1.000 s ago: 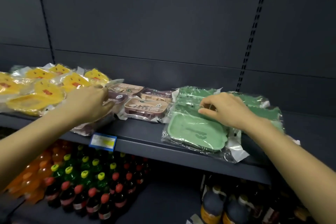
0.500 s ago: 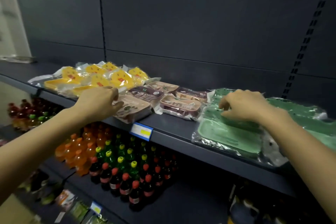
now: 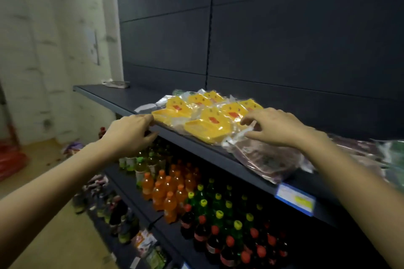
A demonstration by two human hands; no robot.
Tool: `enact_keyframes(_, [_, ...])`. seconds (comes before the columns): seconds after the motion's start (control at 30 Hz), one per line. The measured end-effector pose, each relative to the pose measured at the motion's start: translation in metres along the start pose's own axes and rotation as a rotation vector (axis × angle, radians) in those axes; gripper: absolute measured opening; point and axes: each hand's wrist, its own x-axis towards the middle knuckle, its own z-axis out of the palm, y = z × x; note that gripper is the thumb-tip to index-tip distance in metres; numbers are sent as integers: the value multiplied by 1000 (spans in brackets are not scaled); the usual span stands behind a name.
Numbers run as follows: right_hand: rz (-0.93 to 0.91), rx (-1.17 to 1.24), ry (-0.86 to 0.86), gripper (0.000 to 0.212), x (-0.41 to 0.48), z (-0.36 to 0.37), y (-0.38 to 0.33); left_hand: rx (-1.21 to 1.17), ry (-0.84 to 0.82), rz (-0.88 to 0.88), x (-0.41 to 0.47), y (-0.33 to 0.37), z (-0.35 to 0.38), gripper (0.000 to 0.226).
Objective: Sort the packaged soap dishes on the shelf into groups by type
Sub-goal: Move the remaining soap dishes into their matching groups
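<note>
Several yellow duck-shaped soap dishes (image 3: 209,116) in clear wrap lie bunched on the dark shelf (image 3: 122,99). To their right lie brown soap dish packs (image 3: 262,157), and a sliver of a green pack (image 3: 395,153) shows at the right edge. My left hand (image 3: 129,133) is at the shelf's front edge, fingertips touching the leftmost yellow pack and thumb below the lip. My right hand (image 3: 275,126) hovers with spread fingers over the wrap where the yellow and brown packs meet, holding nothing.
A blue and yellow price tag (image 3: 295,200) hangs on the shelf lip. Bottles of orange, green and dark drinks (image 3: 196,203) fill the lower shelves. A small clear packet (image 3: 115,83) lies at the shelf's far left end. Litter lies on the floor.
The view has swung left. My right hand left the green packs and now sits over the yellow and brown ones. My left hand moved from the brown pack to the yellow group's left edge.
</note>
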Motion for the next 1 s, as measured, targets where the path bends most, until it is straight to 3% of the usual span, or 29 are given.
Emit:
enact_keyframes(0.43, [-140, 120, 4, 32, 219, 59, -198, -13, -12, -144, 39, -248, 25, 35])
enact_keyframes(0.73, [-162, 128, -44, 34, 353, 91, -261, -56, -23, -177, 100, -343, 81, 36])
enact_keyframes(1.0, [-80, 90, -31, 34, 499, 104, -280, -74, -4, -176, 210, -443, 137, 33])
